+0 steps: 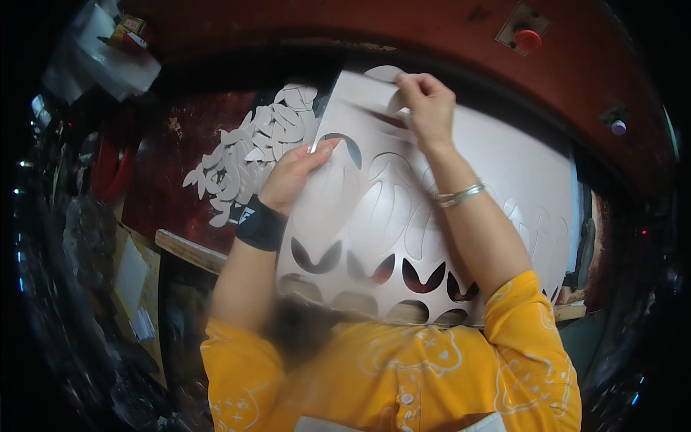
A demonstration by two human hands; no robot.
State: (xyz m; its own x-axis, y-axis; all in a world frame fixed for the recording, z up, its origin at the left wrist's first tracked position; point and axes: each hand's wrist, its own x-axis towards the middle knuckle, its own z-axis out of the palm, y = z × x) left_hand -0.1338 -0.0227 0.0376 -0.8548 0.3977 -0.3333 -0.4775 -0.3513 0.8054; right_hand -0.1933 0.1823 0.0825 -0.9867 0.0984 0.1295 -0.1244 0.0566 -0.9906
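Note:
A large pale, off-white sheet (pixel 497 144) lies before me, die-cut with curved leaf-like and oval outlines. Several shapes are gone from its near part, leaving dark holes. My left hand (pixel 295 173), with a black wristband, is closed on the sheet's left edge, its thumb on top beside a crescent-shaped hole. At the far edge, my right hand (pixel 430 108) pinches a pale rounded cut-out piece (pixel 385 74) between thumb and fingers. Some of that piece is hidden by the fingers, and the area below it is blurred. A silvery bracelet circles my right wrist.
Left of the sheet, a heap of loose cut-out pieces (pixel 248 144) lies on a dark red surface (pixel 162 173). A wooden strip (pixel 188 250) runs along its near edge. Beyond stands a red machine body (pixel 360 25) with a red push button (pixel 527 42). Clear plastic (pixel 101 61) sits far left.

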